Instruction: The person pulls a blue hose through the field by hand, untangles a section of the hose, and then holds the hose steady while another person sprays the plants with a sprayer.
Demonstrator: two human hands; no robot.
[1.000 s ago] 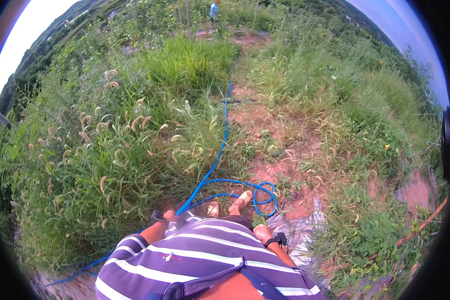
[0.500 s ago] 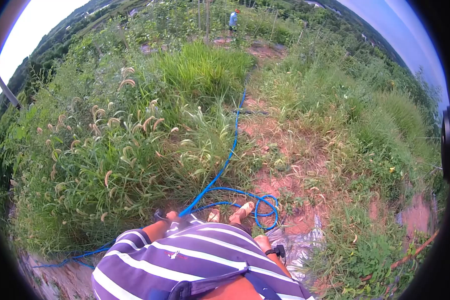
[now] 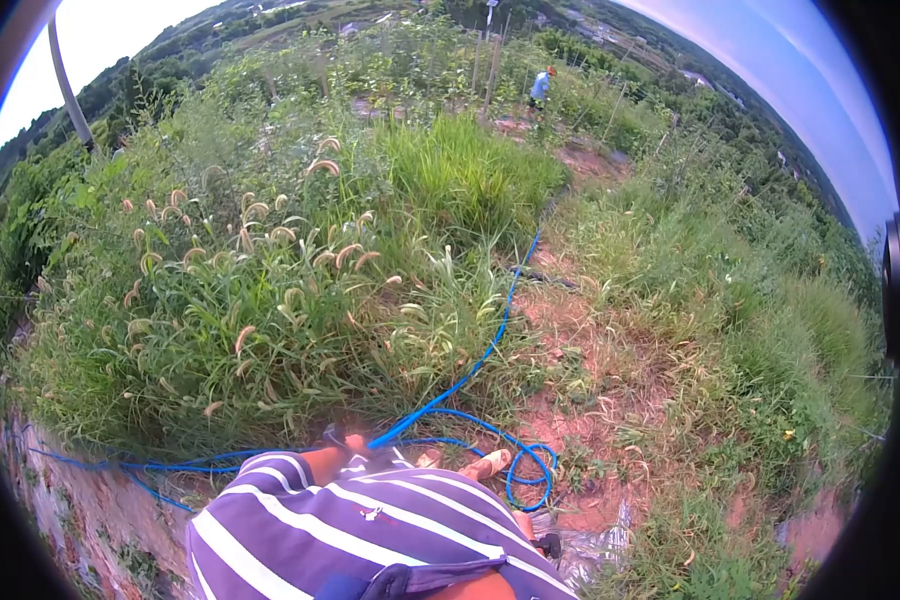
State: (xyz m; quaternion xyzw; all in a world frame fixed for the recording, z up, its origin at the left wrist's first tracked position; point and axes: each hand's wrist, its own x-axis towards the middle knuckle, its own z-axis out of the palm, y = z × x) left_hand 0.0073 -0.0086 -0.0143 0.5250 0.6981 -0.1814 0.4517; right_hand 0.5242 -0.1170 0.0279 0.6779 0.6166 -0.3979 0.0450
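Note:
A blue hose runs down the dirt path and ends in view close beside my left hand, in front of the striped shirt. The fingers of that hand are small and blurred, so its hold on the hose cannot be made out. My right hand is mostly hidden by the shirt at the lower right, near a dark object at the wrist. A loop of the hose lies on the ground by my feet.
Tall grass borders the reddish dirt path on both sides. Crumpled plastic film lies at the lower right. Farther off, a person in blue stands among plants and stakes. A pole rises at upper left.
The view has turned, so the path, hose and distant person appear farther right and lower. More of the hose shows at lower left. My right hand is now more hidden by the shirt.

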